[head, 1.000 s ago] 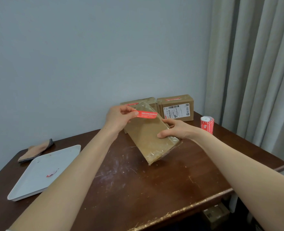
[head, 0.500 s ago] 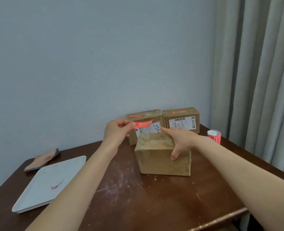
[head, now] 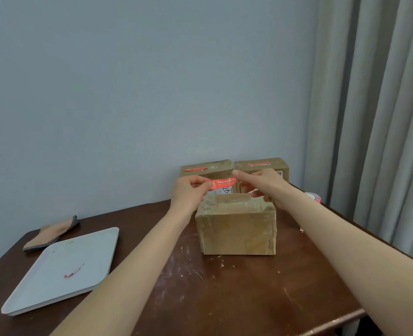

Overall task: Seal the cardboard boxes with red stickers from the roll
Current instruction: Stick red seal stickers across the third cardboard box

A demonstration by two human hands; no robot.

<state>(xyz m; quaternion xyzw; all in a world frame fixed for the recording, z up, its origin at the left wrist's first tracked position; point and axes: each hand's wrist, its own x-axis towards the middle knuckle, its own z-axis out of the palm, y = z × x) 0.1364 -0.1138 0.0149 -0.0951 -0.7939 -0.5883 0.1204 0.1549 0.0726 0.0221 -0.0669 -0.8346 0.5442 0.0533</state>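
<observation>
A brown cardboard box [head: 237,226] stands upright on the dark wooden table [head: 225,294]. Just above its top, a red sticker [head: 223,183] is stretched level between my hands. My left hand [head: 190,193] pinches its left end and my right hand [head: 261,184] pinches its right end. Behind, against the wall, stand two more boxes, the left one [head: 206,169] and the right one [head: 261,164], each with a red sticker on top. The sticker roll [head: 313,197] peeks out behind my right forearm.
A white tray [head: 62,270] with a red scrap [head: 73,271] on it lies at the table's left. A folded cloth [head: 52,232] lies behind it. Grey curtains [head: 375,117] hang at the right. The table's front edge runs bottom right.
The box went from tilted in my right hand to standing on the table. My right hand left the box and took the sticker's right end, so both hands now hold it.
</observation>
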